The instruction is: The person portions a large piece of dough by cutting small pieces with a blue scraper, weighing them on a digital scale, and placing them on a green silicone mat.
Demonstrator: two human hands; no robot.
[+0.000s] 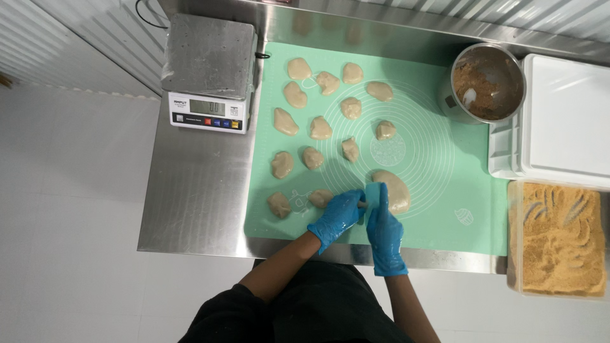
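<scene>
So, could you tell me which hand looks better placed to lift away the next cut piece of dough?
Probably the left hand: it rests beside the small dough pieces, while the right hand holds the teal scraper against the large beige dough lump.

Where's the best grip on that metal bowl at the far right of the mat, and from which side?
Probably the metal bowl by its rim on the mat side, the left, coming from above. Its open top faces up, brown mixture lies inside, and the white tray stands close against its right, leaving little room there.
</scene>
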